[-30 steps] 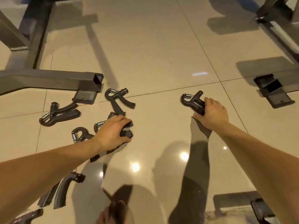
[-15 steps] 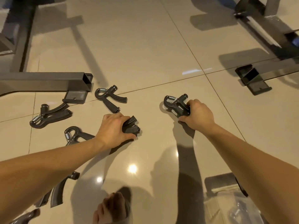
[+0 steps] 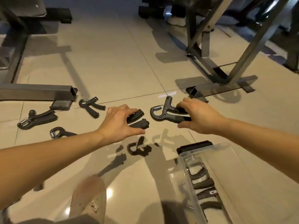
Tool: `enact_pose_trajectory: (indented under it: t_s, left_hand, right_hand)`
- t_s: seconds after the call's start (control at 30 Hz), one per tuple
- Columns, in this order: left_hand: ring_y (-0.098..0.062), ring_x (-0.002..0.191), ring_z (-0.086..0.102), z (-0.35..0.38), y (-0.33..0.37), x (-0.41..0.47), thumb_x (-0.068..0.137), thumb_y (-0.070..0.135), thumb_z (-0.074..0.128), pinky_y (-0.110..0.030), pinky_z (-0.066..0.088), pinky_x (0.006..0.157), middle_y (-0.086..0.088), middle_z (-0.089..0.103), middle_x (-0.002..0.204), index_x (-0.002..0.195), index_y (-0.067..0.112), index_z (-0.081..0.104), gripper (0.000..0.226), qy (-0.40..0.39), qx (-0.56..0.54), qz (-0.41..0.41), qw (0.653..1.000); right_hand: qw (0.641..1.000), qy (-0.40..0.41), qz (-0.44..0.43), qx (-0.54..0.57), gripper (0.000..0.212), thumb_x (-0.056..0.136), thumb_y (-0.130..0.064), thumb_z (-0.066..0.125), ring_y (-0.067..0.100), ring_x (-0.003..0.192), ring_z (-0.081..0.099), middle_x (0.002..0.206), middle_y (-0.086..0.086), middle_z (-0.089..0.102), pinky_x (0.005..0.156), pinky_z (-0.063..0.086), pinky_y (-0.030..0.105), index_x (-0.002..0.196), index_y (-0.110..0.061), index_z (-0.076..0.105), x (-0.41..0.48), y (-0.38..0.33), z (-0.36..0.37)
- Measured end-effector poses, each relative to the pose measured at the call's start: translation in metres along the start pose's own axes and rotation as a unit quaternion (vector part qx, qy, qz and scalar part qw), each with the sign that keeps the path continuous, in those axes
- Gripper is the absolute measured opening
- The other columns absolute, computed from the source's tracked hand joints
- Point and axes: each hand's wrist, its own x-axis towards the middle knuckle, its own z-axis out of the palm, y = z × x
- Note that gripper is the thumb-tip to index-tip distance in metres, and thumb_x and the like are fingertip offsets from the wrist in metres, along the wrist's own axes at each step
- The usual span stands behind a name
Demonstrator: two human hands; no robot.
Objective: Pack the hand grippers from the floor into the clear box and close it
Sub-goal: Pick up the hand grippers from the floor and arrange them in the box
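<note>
In the middle of the frame, the left hand (image 3: 119, 122) curls its fingers round the handles of a black hand gripper (image 3: 138, 118). The right hand (image 3: 199, 117) clasps a second gripper (image 3: 165, 113) by its handles. Three loose grippers (image 3: 92, 106) lie on the floor at middle left. The clear box (image 3: 202, 149) sits at lower right, with packed grippers (image 3: 202, 183) showing inside.

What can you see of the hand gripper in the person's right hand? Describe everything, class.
The hand gripper is dark grey and plastic-looking, with a hooked head, a silvery coil spring and a short stub on top. Two handles run rightward, the lower with a black textured grip. The right hand holds it, fingers over the upper handle, thumb under the lower. It appears lifted off the floor.
</note>
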Motion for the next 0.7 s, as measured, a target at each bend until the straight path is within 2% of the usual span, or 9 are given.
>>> enact_pose_trajectory:
  t_s: [0.1,0.23,0.37,0.5,0.7]
  left_hand:
    - [-0.014,0.098,0.053,-0.003,0.044,-0.015,0.063,0.076,0.074,-0.038,0.039,0.096,0.011,0.057,0.101,0.133,0.031,0.061,0.084,-0.01,-0.008,0.03,0.999]
    - [-0.008,0.096,0.056,0.001,0.086,-0.036,0.06,0.077,0.075,-0.031,0.043,0.084,0.015,0.057,0.1,0.129,0.035,0.063,0.082,-0.068,-0.007,0.055,0.996]
    - [-0.007,0.083,0.054,0.023,0.119,-0.06,0.059,0.086,0.061,-0.034,0.042,0.08,0.012,0.056,0.089,0.116,0.033,0.067,0.078,-0.119,0.082,0.113,0.983]
    - [0.0,0.084,0.047,0.055,0.144,-0.075,0.064,0.085,0.061,-0.033,0.034,0.089,0.015,0.05,0.085,0.118,0.04,0.063,0.07,-0.134,0.096,0.13,0.978]
    - [-0.005,0.089,0.047,0.095,0.165,-0.084,0.065,0.082,0.063,-0.034,0.032,0.099,0.017,0.05,0.09,0.125,0.039,0.062,0.074,-0.157,0.086,0.15,0.972]
  right_hand:
    - [1.0,0.002,-0.01,-0.013,0.06,0.08,-0.049,0.077,0.013,0.1,0.05,0.112,-0.008,0.054,0.087,0.048,0.031,0.13,-0.025,0.053,-0.053,0.01,-0.015]
    - [1.0,0.012,0.002,0.027,0.061,0.079,-0.047,0.078,0.009,0.102,0.051,0.115,-0.011,0.054,0.092,0.051,0.031,0.131,-0.026,0.053,-0.12,0.03,0.0]
    - [0.997,-0.024,-0.011,0.068,0.058,0.081,-0.045,0.077,0.009,0.105,0.05,0.118,-0.01,0.054,0.094,0.049,0.029,0.13,-0.027,0.052,-0.169,0.049,0.031]
    - [0.993,-0.081,-0.034,0.078,0.055,0.08,-0.045,0.075,0.011,0.106,0.049,0.116,-0.012,0.052,0.093,0.048,0.032,0.127,-0.029,0.052,-0.205,0.067,0.061]
    - [0.984,-0.159,-0.034,0.078,0.051,0.079,-0.043,0.072,0.013,0.101,0.046,0.11,-0.01,0.048,0.088,0.046,0.03,0.124,-0.029,0.054,-0.256,0.084,0.119]
